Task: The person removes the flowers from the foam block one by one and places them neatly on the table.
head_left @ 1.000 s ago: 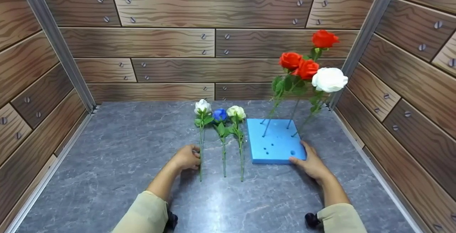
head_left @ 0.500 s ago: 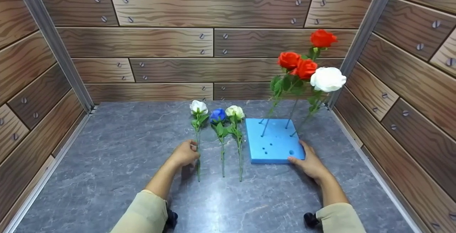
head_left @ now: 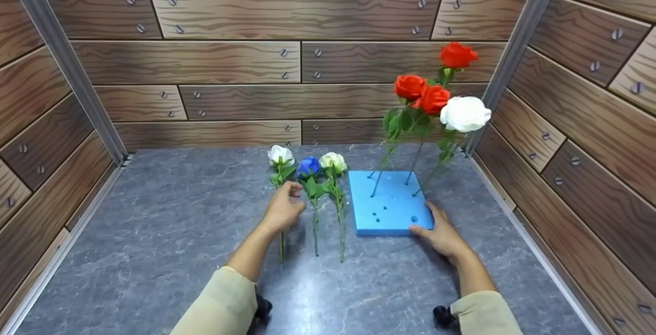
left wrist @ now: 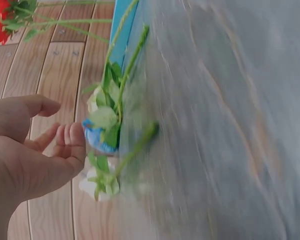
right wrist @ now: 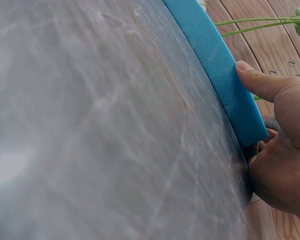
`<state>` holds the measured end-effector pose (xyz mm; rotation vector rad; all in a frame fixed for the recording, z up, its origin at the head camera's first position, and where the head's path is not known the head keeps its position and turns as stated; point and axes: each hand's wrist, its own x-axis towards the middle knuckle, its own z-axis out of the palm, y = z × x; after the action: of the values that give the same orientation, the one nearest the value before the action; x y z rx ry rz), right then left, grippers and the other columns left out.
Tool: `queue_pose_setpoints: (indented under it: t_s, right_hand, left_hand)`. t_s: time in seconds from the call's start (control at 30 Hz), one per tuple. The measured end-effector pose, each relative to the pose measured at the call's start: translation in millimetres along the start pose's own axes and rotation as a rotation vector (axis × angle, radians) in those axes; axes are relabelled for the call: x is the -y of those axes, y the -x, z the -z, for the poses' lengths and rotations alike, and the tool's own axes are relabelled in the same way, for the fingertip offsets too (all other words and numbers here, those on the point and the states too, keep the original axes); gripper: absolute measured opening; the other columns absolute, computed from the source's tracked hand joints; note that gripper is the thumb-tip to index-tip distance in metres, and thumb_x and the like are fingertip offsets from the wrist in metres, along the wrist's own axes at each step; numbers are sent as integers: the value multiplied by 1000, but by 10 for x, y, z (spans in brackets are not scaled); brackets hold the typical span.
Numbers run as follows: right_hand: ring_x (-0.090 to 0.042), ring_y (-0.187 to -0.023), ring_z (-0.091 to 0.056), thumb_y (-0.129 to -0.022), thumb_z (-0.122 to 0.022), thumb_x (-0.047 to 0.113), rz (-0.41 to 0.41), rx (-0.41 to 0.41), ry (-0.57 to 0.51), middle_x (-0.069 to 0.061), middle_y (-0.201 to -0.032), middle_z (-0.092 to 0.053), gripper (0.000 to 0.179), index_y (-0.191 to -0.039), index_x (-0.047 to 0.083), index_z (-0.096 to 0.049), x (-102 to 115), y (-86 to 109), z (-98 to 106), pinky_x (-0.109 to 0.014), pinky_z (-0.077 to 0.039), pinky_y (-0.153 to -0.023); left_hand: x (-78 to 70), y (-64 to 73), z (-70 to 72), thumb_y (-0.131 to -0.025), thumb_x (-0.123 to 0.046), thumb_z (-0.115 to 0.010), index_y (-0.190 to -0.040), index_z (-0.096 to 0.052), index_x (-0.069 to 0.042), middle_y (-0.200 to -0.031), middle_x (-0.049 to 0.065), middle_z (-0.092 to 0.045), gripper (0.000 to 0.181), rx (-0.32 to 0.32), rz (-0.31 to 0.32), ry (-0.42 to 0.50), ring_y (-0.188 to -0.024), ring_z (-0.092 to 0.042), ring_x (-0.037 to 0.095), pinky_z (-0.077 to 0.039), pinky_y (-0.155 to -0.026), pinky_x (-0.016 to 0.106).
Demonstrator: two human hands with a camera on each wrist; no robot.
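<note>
Three artificial roses lie side by side on the table: a white rose, a blue rose and a cream rose. My left hand hovers over the white rose's stem with loosely bent fingers, near the blue rose's leaves. In the left wrist view, nothing sits between its thumb and fingers. At the right, my right hand grips the near right corner of a blue foam block, thumb on the front edge. Several red roses and a large white rose stand in holes in the block.
Several bare holes show in the front half of the block. The grey marbled table is bounded by wood-patterned walls at the back and both sides. Metal posts mark the corners.
My left hand let go of the white rose's stem, after shifting that flower slightly left, and moved forward and right over the stems. The right hand kept its hold on the foam block.
</note>
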<state>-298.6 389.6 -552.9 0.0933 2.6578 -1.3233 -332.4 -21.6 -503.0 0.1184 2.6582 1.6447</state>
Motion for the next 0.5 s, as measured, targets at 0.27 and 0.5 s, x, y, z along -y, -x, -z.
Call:
queue_pose_setpoints:
  t_s: [0.27, 0.5]
  right_hand:
    - [-50, -154, 1, -92, -69, 51, 7, -4, 3, -27, -167, 5, 107, -162, 11, 0, 24, 15, -15, -67, -8, -124]
    - [-51, -154, 0, -92, -69, 49, 12, -6, 0, -27, -166, 6, 106, -162, 11, 1, 24, 29, -3, -68, -9, -124]
  left_hand:
    - [-198, -91, -330, -89, -1, -61, -130, -55, -8, -127, 20, -57, 43, 14, -113, 149, -106, -66, 30, -60, -85, 35]
    - [-373, -129, -649, -89, 3, -59, -128, -55, -5, -126, 21, -59, 40, 15, -191, 186, -103, -65, 26, -59, -86, 33]
